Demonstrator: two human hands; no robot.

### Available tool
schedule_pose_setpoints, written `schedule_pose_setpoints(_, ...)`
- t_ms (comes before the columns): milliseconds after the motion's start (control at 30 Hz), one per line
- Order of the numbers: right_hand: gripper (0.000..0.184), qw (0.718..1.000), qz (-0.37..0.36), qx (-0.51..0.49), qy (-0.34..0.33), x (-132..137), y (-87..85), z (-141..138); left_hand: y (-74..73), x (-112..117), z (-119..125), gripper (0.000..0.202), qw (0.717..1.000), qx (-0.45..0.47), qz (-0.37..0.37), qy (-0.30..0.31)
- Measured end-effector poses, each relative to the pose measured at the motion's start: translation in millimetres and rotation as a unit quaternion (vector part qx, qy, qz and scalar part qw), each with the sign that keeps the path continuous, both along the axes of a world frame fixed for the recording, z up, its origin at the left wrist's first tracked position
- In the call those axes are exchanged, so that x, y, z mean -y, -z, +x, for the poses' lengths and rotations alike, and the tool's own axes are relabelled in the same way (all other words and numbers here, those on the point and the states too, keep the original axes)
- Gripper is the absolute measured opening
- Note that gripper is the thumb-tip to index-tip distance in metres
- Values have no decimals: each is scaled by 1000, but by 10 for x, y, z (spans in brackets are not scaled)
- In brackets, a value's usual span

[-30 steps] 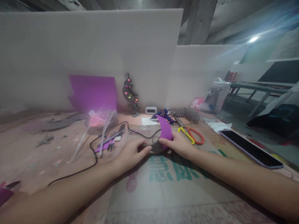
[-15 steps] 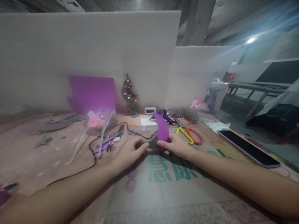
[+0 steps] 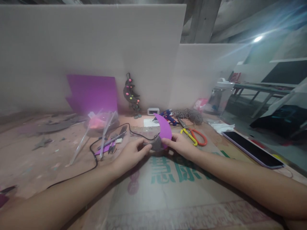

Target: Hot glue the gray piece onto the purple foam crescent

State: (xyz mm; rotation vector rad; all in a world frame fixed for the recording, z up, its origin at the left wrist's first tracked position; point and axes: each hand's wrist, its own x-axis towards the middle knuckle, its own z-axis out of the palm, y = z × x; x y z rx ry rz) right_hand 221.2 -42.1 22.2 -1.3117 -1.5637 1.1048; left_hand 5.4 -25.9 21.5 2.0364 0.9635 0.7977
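A purple crescent [image 3: 165, 127] stands tilted over the middle of the table, its lower left part covered in grey material that looks like yarn or felt. My left hand [image 3: 133, 153] pinches the grey end between thumb and fingers. On the other side my right hand [image 3: 181, 145] grips the crescent's lower edge, thumb in front and fingers behind. A finished-looking grey moon ornament [image 3: 130, 92] with small coloured balls leans on the white board [image 3: 96, 41]. Behind the crescent lie a blue glue gun [image 3: 169, 118] and a ball of grey yarn [image 3: 195, 116].
Scissors [image 3: 199, 137] with red and yellow handles lie right of my hands, and a phone [image 3: 251, 148] farther right. A black cable [image 3: 94, 159] crosses the left side. Purple sheets [image 3: 93, 92], a clear bag [image 3: 98, 123], a white clock [image 3: 153, 111] and a water jug [image 3: 222, 95] stand behind.
The view has tilted slightly, so everything sits a little higher and further left. Both hands keep their hold on the crescent; my right thumb has shifted slightly up along it.
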Motion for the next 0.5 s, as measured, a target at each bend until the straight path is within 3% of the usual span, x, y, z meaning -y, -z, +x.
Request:
schedule_pose_setpoints(233, 37, 1000, -10, 18, 3, 26, -37, -19, -10, 5, 3, 23, 1000, -6, -8, -5)
schedule_pose_setpoints(500, 43, 998, 5, -19, -62, -4, -12, -14, 62, -109, -6, 24, 996, 69, -34, -42)
